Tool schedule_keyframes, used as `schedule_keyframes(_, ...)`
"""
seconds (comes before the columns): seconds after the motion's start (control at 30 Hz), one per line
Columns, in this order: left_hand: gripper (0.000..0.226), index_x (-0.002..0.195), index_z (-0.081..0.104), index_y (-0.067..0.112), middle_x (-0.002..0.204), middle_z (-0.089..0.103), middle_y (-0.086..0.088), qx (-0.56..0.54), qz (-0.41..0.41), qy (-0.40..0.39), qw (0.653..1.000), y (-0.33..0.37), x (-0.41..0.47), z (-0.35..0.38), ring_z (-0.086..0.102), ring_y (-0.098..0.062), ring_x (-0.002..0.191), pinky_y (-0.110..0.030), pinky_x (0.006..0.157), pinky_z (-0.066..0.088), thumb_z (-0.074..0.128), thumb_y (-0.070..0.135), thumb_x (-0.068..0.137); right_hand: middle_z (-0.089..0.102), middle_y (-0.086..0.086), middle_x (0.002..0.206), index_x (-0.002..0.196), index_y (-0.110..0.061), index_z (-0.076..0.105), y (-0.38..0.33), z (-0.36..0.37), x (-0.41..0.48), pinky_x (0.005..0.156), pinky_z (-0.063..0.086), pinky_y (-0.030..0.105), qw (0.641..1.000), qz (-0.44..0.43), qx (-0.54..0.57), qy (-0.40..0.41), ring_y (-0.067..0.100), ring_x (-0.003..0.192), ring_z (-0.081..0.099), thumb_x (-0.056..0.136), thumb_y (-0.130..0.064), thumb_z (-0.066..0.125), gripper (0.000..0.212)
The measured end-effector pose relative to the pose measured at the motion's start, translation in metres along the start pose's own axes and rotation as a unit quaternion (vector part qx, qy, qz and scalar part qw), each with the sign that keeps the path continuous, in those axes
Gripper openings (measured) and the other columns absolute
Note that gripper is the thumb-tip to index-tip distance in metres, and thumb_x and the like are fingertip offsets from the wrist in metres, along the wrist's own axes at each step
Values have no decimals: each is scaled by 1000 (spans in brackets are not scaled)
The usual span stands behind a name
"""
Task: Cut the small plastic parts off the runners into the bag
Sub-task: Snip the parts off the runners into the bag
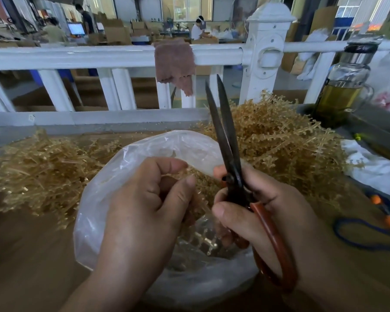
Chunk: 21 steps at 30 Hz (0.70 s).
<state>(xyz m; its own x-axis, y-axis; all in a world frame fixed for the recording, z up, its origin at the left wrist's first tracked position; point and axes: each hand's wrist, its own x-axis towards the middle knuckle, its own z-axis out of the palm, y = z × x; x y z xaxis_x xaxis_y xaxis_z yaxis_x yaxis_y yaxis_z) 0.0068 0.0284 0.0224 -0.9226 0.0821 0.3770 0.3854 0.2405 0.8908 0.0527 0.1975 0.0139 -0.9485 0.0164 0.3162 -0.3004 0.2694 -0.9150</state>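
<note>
- The right hand [257, 210] grips the red handles of the scissors [225, 136]; the dark blades point up and stand slightly apart.
- The left hand [144, 210] has curled fingers over the mouth of the bag [113, 183]; what it holds I cannot tell, the hand itself hides it.
- The small parts [200, 242] lie inside the clear bag, between the two hands.
- Piles of runners [279, 143] lie behind the bag on both sides.
- A bottle [342, 86] stands far right; a brown cloth [173, 64] hangs on the white railing [77, 57].
</note>
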Motion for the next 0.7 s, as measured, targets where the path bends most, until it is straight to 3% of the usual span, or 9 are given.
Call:
schedule_keyframes(0.07, 33, 95, 68, 35, 71, 75, 10, -53, -25, -26, 998, -1, 0, -3, 69, -3, 58, -12, 54, 50, 78, 60, 76, 71, -5, 83, 109, -43, 66, 2, 2, 1, 58, 55, 25, 998, 13, 50, 31, 18, 65, 71, 78, -22, 73, 39)
schedule_keyframes(0.13, 40, 100, 70, 37, 76, 77, 0, -99, -48, -55, 992, -2, 1, -6, 72, -12, 59, -21, 56, 55, 86, 58, 70, 71, -3, 78, 105, -43, 68, 1, 3, 2, 56, 56, 31, 990, 34, 126, 58, 21, 60, 70, 77, -18, 72, 37)
schedule_keyframes(0.23, 42, 99, 73, 32, 77, 76, -10, -158, -62, -75, 983, -5, 3, -6, 72, -15, 59, -16, 56, 54, 92, 44, 64, 68, -1, 74, 103, -35, 71, 2, 5, 3, 54, 55, 33, 972, 34, 224, 68, 23, 57, 67, 79, -10, 72, 34)
schedule_keyframes(0.3, 45, 101, 74, 34, 80, 76, -12, -191, -75, -100, 974, -7, 5, -6, 74, -17, 67, -18, 63, 56, 93, 46, 62, 67, 0, 76, 103, -31, 72, 3, 6, 4, 54, 55, 31, 960, 24, 269, 73, 21, 58, 67, 79, -7, 71, 33)
schedule_keyframes(0.43, 84, 110, 73, 20, 100, 77, -14, -267, -129, -139, 945, -7, 10, -13, 76, -24, 85, -22, 70, 58, 100, 51, 37, 66, 6, 75, 108, -22, 70, 4, 4, 9, 52, 54, 33, 929, 12, 359, 88, 22, 58, 67, 77, -5, 72, 35)
schedule_keyframes(0.57, 86, 102, 78, 15, 88, 75, -12, -318, -195, -161, 914, -8, 12, -13, 73, -25, 68, -30, 61, 60, 105, 37, 23, 64, 8, 73, 111, -14, 66, 6, -3, 17, 50, 53, 30, 906, -22, 402, 130, 21, 55, 66, 71, -8, 74, 41)
schedule_keyframes(0.7, 78, 100, 79, 8, 73, 65, -13, -358, -210, -204, 887, -8, 10, -9, 63, -18, 57, -28, 55, 55, 105, 28, 30, 66, 5, 76, 107, -18, 70, 11, -4, 18, 55, 55, 29, 905, -22, 396, 154, 19, 60, 68, 70, -9, 79, 39)
